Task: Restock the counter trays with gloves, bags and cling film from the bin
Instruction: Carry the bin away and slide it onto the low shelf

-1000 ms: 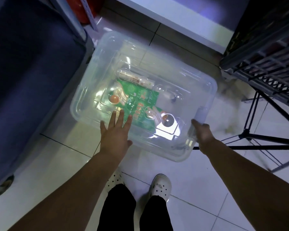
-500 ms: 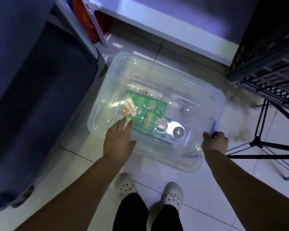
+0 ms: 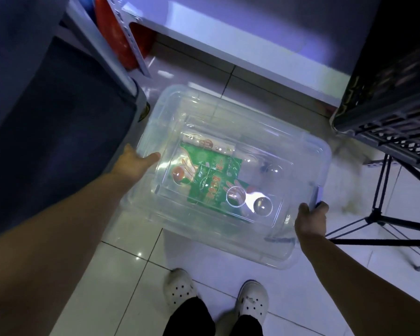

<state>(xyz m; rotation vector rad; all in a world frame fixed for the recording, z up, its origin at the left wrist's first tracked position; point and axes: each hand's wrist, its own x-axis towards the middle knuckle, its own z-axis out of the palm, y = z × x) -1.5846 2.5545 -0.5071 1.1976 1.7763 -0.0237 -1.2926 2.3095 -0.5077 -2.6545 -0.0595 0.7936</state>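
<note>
A clear plastic bin (image 3: 286,241) with its clear lid (image 3: 223,127) on sits on the white floor tiles. Through the lid I see green printed packs (image 3: 214,175) and a pale roll-shaped pack (image 3: 209,143) behind them. My left hand (image 3: 134,162) holds the bin's left edge, thumb lying on the lid. My right hand (image 3: 310,220) grips the handle at the bin's right end, fingers curled round it.
A dark blue cabinet (image 3: 46,117) stands close on the left of the bin. A black crate (image 3: 388,93) on a black stand (image 3: 378,221) is at the right. A white ledge (image 3: 240,42) runs behind. My white clogs (image 3: 180,289) are just below the bin.
My left hand slid from the lid's front edge to the bin's left side. My right hand stayed on the right handle. The view rose and pulled back.
</note>
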